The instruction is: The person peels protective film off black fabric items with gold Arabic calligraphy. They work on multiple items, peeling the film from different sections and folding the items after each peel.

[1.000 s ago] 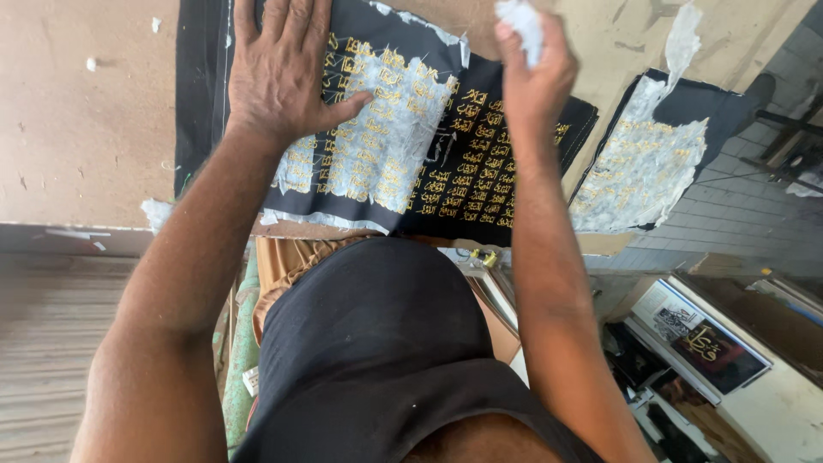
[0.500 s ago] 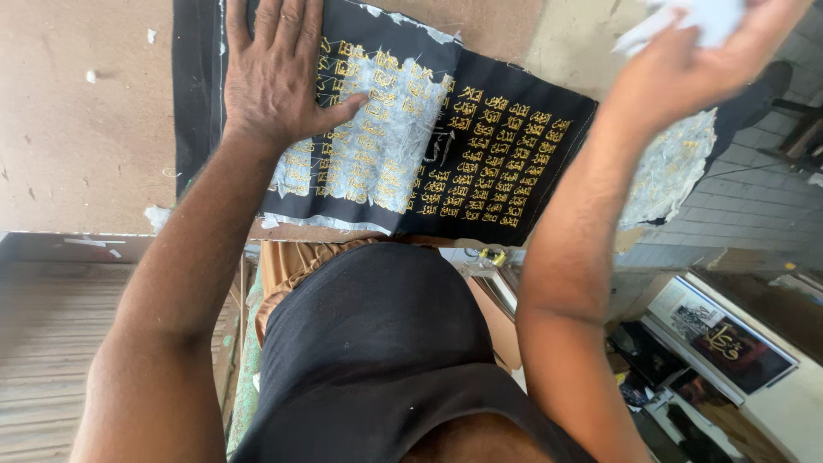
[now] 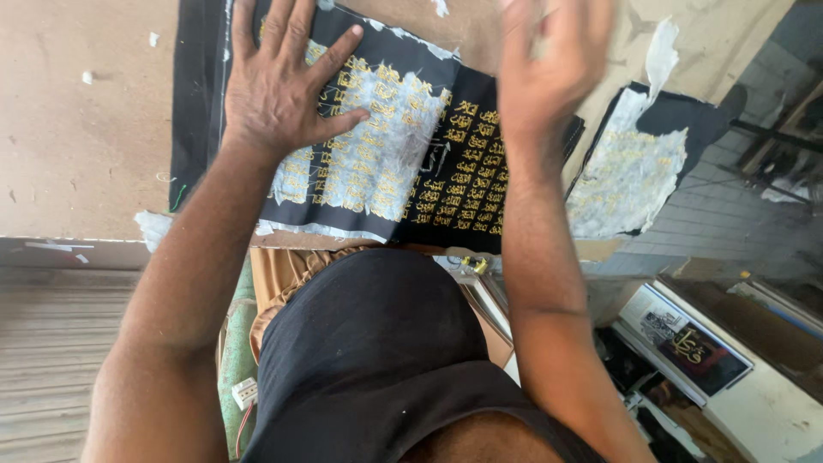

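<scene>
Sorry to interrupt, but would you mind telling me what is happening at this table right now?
A person in a dark top leans over a brown board table. The left hand lies flat, fingers spread, on a black cloth with gold embroidery, where thin white backing paper covers the stitching; the right part of the cloth is bare of paper. The right hand is raised above the cloth and blurred, so whether it holds anything is unclear. A second paper-covered black cloth lies to the right.

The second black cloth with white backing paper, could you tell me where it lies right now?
In the head view it lies at the right end of the brown board, right of the right hand and the gold-embroidered black cloth.
</scene>
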